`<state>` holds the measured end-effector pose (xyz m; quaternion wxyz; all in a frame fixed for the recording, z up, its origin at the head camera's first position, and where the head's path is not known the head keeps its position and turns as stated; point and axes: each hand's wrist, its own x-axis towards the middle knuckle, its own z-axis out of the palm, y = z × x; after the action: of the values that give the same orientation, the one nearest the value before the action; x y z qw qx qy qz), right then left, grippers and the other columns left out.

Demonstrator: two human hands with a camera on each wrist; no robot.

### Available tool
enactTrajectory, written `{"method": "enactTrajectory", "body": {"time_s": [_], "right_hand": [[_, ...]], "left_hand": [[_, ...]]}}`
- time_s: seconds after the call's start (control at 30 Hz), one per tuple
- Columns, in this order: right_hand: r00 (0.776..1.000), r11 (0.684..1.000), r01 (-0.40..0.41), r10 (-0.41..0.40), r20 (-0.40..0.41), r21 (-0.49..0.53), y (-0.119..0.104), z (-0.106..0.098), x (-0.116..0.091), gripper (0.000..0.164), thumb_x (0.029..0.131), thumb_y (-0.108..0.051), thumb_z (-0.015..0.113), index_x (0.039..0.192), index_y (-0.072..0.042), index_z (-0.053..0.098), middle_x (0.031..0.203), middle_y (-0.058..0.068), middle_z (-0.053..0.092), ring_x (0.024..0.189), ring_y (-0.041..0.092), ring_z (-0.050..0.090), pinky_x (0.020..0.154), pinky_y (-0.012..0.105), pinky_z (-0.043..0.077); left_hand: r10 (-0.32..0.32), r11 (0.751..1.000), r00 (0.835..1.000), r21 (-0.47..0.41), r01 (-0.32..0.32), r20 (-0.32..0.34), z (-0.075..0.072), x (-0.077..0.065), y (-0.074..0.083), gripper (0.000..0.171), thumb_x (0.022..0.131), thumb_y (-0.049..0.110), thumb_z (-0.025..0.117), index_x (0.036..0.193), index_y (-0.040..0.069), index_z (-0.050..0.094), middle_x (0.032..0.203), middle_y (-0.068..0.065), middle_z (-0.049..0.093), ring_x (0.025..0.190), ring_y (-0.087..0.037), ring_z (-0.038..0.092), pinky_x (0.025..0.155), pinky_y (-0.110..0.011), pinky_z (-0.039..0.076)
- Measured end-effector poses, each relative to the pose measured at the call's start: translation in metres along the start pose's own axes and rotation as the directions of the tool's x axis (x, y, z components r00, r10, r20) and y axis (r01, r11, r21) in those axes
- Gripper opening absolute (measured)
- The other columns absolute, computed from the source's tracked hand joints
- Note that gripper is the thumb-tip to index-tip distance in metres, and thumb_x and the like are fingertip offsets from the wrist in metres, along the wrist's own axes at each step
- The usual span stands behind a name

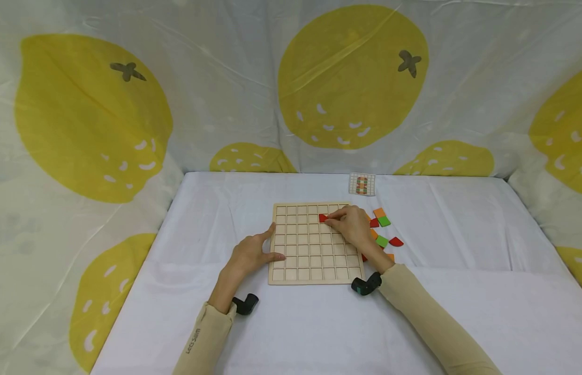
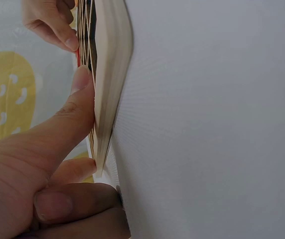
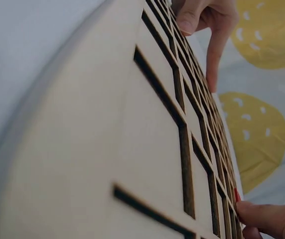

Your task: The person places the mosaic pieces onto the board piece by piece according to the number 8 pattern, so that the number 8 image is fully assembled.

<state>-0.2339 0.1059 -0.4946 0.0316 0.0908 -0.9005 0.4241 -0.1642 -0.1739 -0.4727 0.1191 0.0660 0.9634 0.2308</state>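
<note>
A wooden grid board lies flat on the white cloth. My left hand steadies it at the left side, with the thumb straight on the top face and the index finger along the rim. Lower fingers of that hand are curled beside the board in the left wrist view. Over the upper right cells, my right hand pinches a small red tile between thumb and index fingertips, right at the grid surface. The right wrist view shows only a sliver of red at the thumb tip.
Right of the board lie several loose tiles: an orange one, a green one, a red quarter-round and others partly behind my right hand. A pattern card rests near the table's far edge. Lemon-print cloth hangs behind.
</note>
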Motion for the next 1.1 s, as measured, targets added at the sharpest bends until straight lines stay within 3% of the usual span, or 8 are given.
{"method": "enactTrajectory", "body": {"time_s": [0.2, 0.27, 0.33, 0.43, 0.53, 0.63, 0.83, 1.1], "right_hand": [[1.000, 1.000, 0.007, -0.007, -0.001, 0.011, 0.005, -0.005, -0.003, 0.020, 0.088, -0.020, 0.084, 0.100, -0.004, 0.084, 0.098, 0.019, 0.079, 0.066, 0.019, 0.062, 0.050, 0.024, 0.037], [1.000, 0.999, -0.002, 0.001, 0.007, 0.038, 0.008, -0.011, -0.006, 0.020, 0.090, -0.019, 0.083, 0.102, -0.004, 0.083, 0.086, 0.017, 0.078, 0.058, 0.015, 0.054, 0.048, 0.023, 0.033], [0.999, 0.997, -0.029, 0.027, 0.020, 0.071, 0.012, -0.018, -0.010, 0.020, 0.092, -0.020, 0.081, 0.104, -0.005, 0.083, 0.069, 0.013, 0.072, 0.050, 0.013, 0.046, 0.046, 0.023, 0.032], [0.998, 0.995, -0.057, 0.054, 0.045, 0.083, 0.020, -0.029, -0.017, 0.022, 0.094, -0.021, 0.079, 0.109, -0.005, 0.082, 0.051, 0.005, 0.052, 0.043, 0.011, 0.035, 0.044, 0.023, 0.027], [0.997, 0.996, -0.068, 0.065, 0.040, 0.065, 0.027, -0.041, -0.025, 0.022, 0.094, -0.022, 0.079, 0.109, -0.006, 0.082, 0.054, -0.002, 0.048, 0.046, 0.010, 0.030, 0.046, 0.022, 0.024], [0.997, 0.997, -0.071, 0.070, 0.017, 0.036, 0.032, -0.052, -0.033, 0.022, 0.093, -0.021, 0.080, 0.108, -0.005, 0.082, 0.056, -0.002, 0.049, 0.050, 0.012, 0.034, 0.047, 0.023, 0.025], [0.989, 0.988, -0.150, 0.150, 0.016, 0.044, 0.044, -0.069, -0.050, 0.023, 0.094, -0.023, 0.079, 0.110, -0.007, 0.081, 0.056, 0.002, 0.049, 0.049, 0.014, 0.044, 0.045, 0.024, 0.034], [0.988, 0.989, -0.149, 0.149, -0.032, -0.002, 0.059, -0.083, -0.061, 0.023, 0.094, -0.027, 0.079, 0.112, -0.012, 0.082, 0.056, 0.000, 0.042, 0.048, 0.017, 0.041, 0.044, 0.025, 0.027]], "left_hand": [[-0.001, 1.000, 1.000, 0.006, 0.001, 0.008, 0.000, 0.001, 0.002, 0.098, 0.084, 0.048, 0.082, 0.162, 0.014, 0.034, 0.149, -0.028, 0.054, 0.133, -0.042, 0.059, 0.094, -0.051, 0.055], [-0.009, 1.000, 1.000, 0.001, 0.009, 0.013, 0.000, 0.001, 0.002, 0.098, 0.084, 0.048, 0.082, 0.162, 0.014, 0.033, 0.149, -0.027, 0.054, 0.134, -0.042, 0.058, 0.094, -0.051, 0.054], [-0.011, 1.000, 1.000, 0.003, 0.011, 0.016, 0.000, 0.001, 0.002, 0.098, 0.085, 0.048, 0.082, 0.162, 0.014, 0.033, 0.150, -0.027, 0.054, 0.134, -0.041, 0.058, 0.095, -0.051, 0.054], [-0.012, 1.000, 1.000, 0.000, 0.012, 0.016, -0.001, 0.000, 0.002, 0.098, 0.085, 0.048, 0.081, 0.162, 0.013, 0.032, 0.150, -0.027, 0.053, 0.134, -0.041, 0.058, 0.097, -0.051, 0.054], [-0.006, 1.000, 1.000, -0.008, 0.006, 0.014, -0.001, 0.000, 0.001, 0.098, 0.085, 0.048, 0.081, 0.162, 0.012, 0.032, 0.150, -0.027, 0.053, 0.134, -0.040, 0.058, 0.098, -0.051, 0.053], [-0.006, 1.000, 1.000, -0.020, 0.007, 0.016, -0.002, -0.001, 0.001, 0.098, 0.086, 0.047, 0.081, 0.162, 0.012, 0.031, 0.151, -0.027, 0.052, 0.136, -0.040, 0.056, 0.100, -0.052, 0.052], [-0.019, 0.999, 1.000, -0.036, 0.020, 0.018, 0.000, -0.002, 0.001, 0.097, 0.086, 0.046, 0.081, 0.163, 0.013, 0.030, 0.155, -0.025, 0.049, 0.141, -0.040, 0.051, 0.106, -0.054, 0.049], [-0.007, 1.000, 1.000, -0.026, 0.007, 0.020, -0.002, -0.001, 0.002, 0.097, 0.087, 0.045, 0.081, 0.163, 0.012, 0.031, 0.153, -0.027, 0.050, 0.141, -0.041, 0.052, 0.106, -0.054, 0.049]]}}
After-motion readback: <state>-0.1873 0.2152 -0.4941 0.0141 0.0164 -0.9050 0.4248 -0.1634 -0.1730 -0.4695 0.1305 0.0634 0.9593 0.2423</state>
